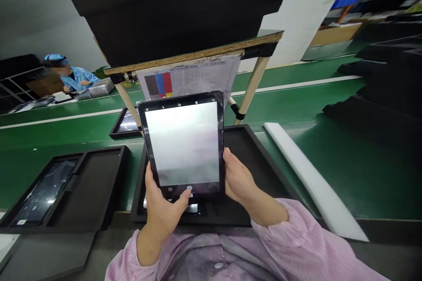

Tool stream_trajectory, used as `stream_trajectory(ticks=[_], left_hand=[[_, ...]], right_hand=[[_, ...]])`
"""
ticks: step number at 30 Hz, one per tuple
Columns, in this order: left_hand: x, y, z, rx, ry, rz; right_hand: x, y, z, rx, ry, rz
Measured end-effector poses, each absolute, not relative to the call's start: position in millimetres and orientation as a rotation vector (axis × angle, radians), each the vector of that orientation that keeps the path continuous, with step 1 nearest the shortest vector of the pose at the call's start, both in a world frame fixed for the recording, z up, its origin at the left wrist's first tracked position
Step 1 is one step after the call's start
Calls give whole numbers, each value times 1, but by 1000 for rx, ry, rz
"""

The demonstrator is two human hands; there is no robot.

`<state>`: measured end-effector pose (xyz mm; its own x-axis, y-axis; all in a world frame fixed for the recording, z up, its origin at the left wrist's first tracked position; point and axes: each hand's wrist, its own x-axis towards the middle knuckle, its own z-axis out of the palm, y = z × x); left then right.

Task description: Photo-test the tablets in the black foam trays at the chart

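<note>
A black-framed tablet (183, 145) stands upright between my two hands, its lit screen showing a camera app with a pale, blurred picture. My left hand (161, 210) grips its lower left corner, with the thumb at the round button near the bottom of the screen. Along the lower right edge, my right hand (239, 180) holds the tablet, thumb on the front rim and fingers hidden behind. Under the tablet lies a black foam tray (260, 171), with a small shiny piece (191, 208) showing at its front left.
To the left, another black tray (99, 175) holds a dark tablet (46, 193). Behind, a wooden-edged stand (198, 55) carries a printed sheet (201, 77) and black board. A white foam strip (310, 175) lies on the right. A co-worker (77, 77) in blue sits far left.
</note>
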<state>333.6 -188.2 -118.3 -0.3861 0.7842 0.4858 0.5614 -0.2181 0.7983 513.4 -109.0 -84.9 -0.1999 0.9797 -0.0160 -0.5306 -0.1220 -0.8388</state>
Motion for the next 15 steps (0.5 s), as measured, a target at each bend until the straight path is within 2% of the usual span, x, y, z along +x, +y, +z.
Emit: stream_trajectory(ticks=[5, 15], left_hand=[[339, -186, -128, 1685, 1943, 1562], [339, -182, -133, 1762, 1981, 1619]], right_hand=[[510, -102, -89, -685, -905, 1563], [508, -98, -98, -649, -983, 1508]])
